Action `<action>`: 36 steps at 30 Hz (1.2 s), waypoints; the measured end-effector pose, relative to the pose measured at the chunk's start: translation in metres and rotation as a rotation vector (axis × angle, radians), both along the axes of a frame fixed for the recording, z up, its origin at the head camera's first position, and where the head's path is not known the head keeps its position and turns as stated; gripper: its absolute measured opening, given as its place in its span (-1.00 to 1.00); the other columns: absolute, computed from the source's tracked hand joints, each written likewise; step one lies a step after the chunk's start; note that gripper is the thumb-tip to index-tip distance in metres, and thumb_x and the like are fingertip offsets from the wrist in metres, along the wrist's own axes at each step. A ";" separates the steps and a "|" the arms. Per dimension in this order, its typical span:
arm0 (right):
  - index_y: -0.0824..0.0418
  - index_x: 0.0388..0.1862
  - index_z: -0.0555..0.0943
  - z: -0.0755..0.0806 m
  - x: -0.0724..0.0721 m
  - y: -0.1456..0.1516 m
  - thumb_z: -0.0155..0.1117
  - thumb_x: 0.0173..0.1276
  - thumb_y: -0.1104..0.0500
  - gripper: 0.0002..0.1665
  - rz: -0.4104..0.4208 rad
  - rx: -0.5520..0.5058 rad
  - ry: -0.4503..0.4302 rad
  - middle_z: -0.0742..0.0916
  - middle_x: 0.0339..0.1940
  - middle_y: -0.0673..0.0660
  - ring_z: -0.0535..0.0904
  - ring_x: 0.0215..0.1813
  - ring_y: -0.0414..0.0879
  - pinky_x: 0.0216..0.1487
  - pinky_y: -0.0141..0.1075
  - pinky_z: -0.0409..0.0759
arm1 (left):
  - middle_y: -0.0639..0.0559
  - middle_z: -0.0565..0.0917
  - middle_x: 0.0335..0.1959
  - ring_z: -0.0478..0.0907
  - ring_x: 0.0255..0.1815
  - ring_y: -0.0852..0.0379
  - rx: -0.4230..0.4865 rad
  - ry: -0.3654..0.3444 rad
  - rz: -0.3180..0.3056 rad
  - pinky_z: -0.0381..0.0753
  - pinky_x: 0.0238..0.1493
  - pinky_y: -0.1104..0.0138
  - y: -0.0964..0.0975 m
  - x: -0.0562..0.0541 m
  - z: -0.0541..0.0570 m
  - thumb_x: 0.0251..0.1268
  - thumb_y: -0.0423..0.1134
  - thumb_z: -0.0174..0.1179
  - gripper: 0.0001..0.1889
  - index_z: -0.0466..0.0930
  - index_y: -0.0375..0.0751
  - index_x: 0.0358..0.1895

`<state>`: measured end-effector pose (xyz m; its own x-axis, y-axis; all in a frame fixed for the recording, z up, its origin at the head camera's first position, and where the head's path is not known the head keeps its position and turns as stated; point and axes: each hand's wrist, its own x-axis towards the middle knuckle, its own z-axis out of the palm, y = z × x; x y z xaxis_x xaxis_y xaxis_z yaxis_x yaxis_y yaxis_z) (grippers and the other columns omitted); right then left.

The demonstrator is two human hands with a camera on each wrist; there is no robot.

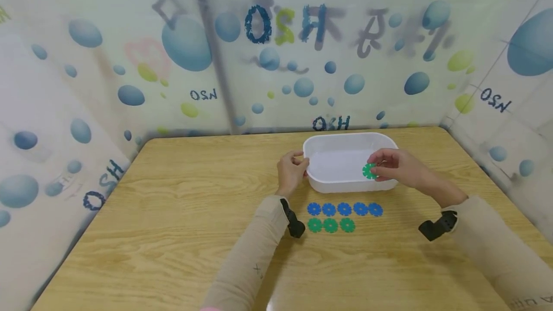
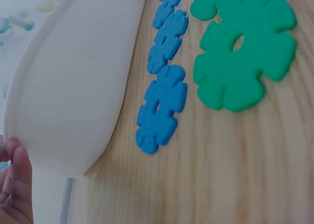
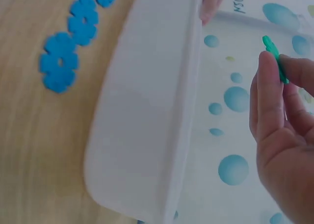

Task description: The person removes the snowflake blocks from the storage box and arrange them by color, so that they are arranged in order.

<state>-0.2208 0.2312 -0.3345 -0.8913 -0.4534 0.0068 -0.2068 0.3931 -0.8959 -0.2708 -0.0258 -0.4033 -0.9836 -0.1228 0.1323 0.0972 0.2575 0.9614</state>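
My left hand (image 1: 292,173) grips the left end of a white plastic basin (image 1: 341,187); in the left wrist view its fingertips (image 2: 18,160) pinch the rim. Over the basin's right side, my right hand (image 1: 399,168) pinches a green flower-shaped plastic disc (image 1: 368,171) between thumb and fingers. The right wrist view shows that disc (image 3: 274,60) nearly edge-on. In front of the basin lies a row of several blue notched discs (image 1: 344,209). Nearer me is a row of three green discs (image 1: 330,225), each flat with a small centre hole.
The wood-grain table (image 1: 173,215) stretches out to the left and in front. A patterned curtain (image 1: 276,85) stands along its back edge, with similar sheeting at both sides. Both wrists wear black straps with small devices (image 1: 436,227).
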 end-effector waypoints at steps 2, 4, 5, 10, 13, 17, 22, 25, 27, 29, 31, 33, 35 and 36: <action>0.42 -0.16 0.43 -0.006 0.008 0.000 0.13 0.25 0.24 -0.73 0.033 0.002 -0.025 0.53 -0.33 0.17 0.52 -0.31 -0.13 -0.22 -0.18 0.60 | -0.06 0.54 -0.58 0.56 -0.65 0.00 0.001 -0.004 0.002 0.52 -0.70 0.44 0.000 0.001 0.000 0.09 -0.34 0.18 -0.72 0.54 -0.33 -0.10; 0.41 -0.16 0.43 -0.013 0.016 -0.001 0.12 0.26 0.25 -0.74 0.081 0.003 -0.047 0.53 -0.34 0.17 0.53 -0.32 -0.11 -0.22 -0.16 0.60 | -0.06 0.54 -0.58 0.56 -0.63 -0.03 -0.005 0.000 0.005 0.51 -0.71 0.45 0.000 0.001 -0.001 0.09 -0.34 0.18 -0.72 0.54 -0.33 -0.09; 0.41 -0.15 0.43 -0.018 0.019 -0.001 0.11 0.26 0.26 -0.75 0.110 0.005 -0.046 0.53 -0.35 0.17 0.53 -0.33 -0.09 -0.24 -0.16 0.60 | -0.07 0.54 -0.58 0.57 -0.61 -0.05 -0.006 0.001 0.007 0.50 -0.71 0.46 -0.001 0.002 -0.001 0.09 -0.34 0.18 -0.72 0.54 -0.32 -0.09; 0.47 -0.15 0.42 -0.039 0.031 -0.003 0.06 0.26 0.34 -0.78 0.213 -0.006 -0.056 0.54 -0.34 0.19 0.53 -0.35 -0.10 -0.32 -0.19 0.61 | -0.07 0.54 -0.58 0.58 -0.57 -0.14 -0.002 0.009 0.009 0.47 -0.72 0.48 -0.001 0.002 -0.002 0.09 -0.33 0.18 -0.71 0.54 -0.34 -0.08; 0.47 -0.14 0.43 -0.050 0.035 -0.003 0.07 0.25 0.36 -0.77 0.222 0.019 -0.067 0.55 -0.30 0.21 0.52 -0.33 -0.18 -0.31 -0.27 0.61 | -0.07 0.54 -0.58 0.57 -0.57 -0.13 0.010 0.007 0.001 0.48 -0.72 0.47 -0.001 0.003 -0.002 0.09 -0.34 0.18 -0.71 0.53 -0.36 -0.08; 0.43 -0.17 0.47 -0.065 0.039 -0.004 0.10 0.21 0.36 -0.79 0.207 0.083 -0.047 0.58 -0.29 0.19 0.49 -0.33 -0.23 -0.32 -0.37 0.57 | -0.07 0.54 -0.59 0.57 -0.58 -0.12 0.017 0.008 -0.004 0.48 -0.72 0.47 0.000 0.004 -0.003 0.09 -0.35 0.18 -0.71 0.53 -0.36 -0.09; 0.44 -0.18 0.47 -0.074 0.043 -0.005 0.08 0.22 0.39 -0.81 0.180 0.101 -0.098 0.56 -0.32 0.16 0.48 -0.35 -0.23 -0.37 -0.36 0.58 | -0.07 0.54 -0.60 0.57 -0.58 -0.15 0.012 0.017 0.001 0.44 -0.74 0.49 0.001 0.003 -0.003 0.09 -0.35 0.18 -0.71 0.53 -0.36 -0.09; 0.43 -0.20 0.47 -0.075 0.045 -0.006 0.10 0.21 0.39 -0.83 0.169 0.117 -0.065 0.57 -0.33 0.16 0.48 -0.34 -0.24 -0.38 -0.36 0.58 | -0.07 0.54 -0.60 0.57 -0.58 -0.15 0.012 0.021 0.007 0.44 -0.74 0.49 0.000 0.002 -0.002 0.09 -0.35 0.18 -0.71 0.54 -0.36 -0.09; 0.41 -0.21 0.48 -0.075 0.046 -0.008 0.12 0.20 0.39 -0.83 0.163 0.132 -0.028 0.58 -0.33 0.15 0.48 -0.34 -0.24 -0.38 -0.37 0.57 | -0.07 0.53 -0.61 0.56 -0.59 -0.15 0.014 0.020 0.010 0.46 -0.74 0.48 0.000 0.001 -0.001 0.09 -0.35 0.18 -0.71 0.54 -0.36 -0.09; 0.38 -0.21 0.48 -0.075 0.046 -0.009 0.14 0.19 0.38 -0.82 0.147 0.160 -0.003 0.58 -0.34 0.12 0.47 -0.34 -0.24 -0.38 -0.40 0.55 | -0.07 0.52 -0.60 0.57 -0.58 -0.15 0.023 0.016 0.006 0.48 -0.73 0.47 0.000 0.001 0.000 0.09 -0.35 0.18 -0.71 0.54 -0.36 -0.09; 0.36 -0.21 0.48 -0.074 0.045 -0.010 0.15 0.17 0.38 -0.81 0.133 0.179 0.005 0.57 -0.35 0.11 0.47 -0.34 -0.23 -0.37 -0.40 0.54 | -0.08 0.52 -0.60 0.57 -0.58 -0.15 0.027 0.017 0.001 0.50 -0.72 0.45 0.000 0.001 0.001 0.09 -0.36 0.18 -0.71 0.53 -0.37 -0.09; 0.34 -0.21 0.49 -0.074 0.046 -0.011 0.17 0.16 0.37 -0.81 0.116 0.201 0.007 0.57 -0.35 0.08 0.47 -0.34 -0.22 -0.35 -0.41 0.52 | -0.08 0.52 -0.60 0.57 -0.58 -0.16 0.027 0.021 -0.002 0.51 -0.72 0.45 0.000 0.001 0.001 0.08 -0.36 0.18 -0.72 0.54 -0.37 -0.10; 0.33 -0.23 0.49 -0.073 0.046 -0.012 0.18 0.15 0.36 -0.82 0.102 0.221 0.012 0.57 -0.35 0.07 0.47 -0.33 -0.21 -0.33 -0.41 0.52 | -0.08 0.52 -0.61 0.57 -0.59 -0.15 0.025 0.027 -0.003 0.51 -0.72 0.45 0.000 0.001 0.000 0.08 -0.36 0.18 -0.72 0.54 -0.37 -0.10; 0.33 -0.24 0.49 -0.072 0.046 -0.013 0.19 0.15 0.36 -0.82 0.096 0.225 0.016 0.58 -0.35 0.07 0.47 -0.33 -0.20 -0.33 -0.41 0.52 | -0.08 0.52 -0.61 0.57 -0.59 -0.15 0.024 0.027 -0.001 0.50 -0.72 0.45 0.000 0.001 0.000 0.08 -0.36 0.18 -0.72 0.54 -0.37 -0.11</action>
<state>-0.1744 0.2185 -0.4066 -0.8448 -0.5275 -0.0896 -0.2665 0.5600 -0.7845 -0.2702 -0.0256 -0.4035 -0.9798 -0.1248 0.1562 0.1239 0.2340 0.9643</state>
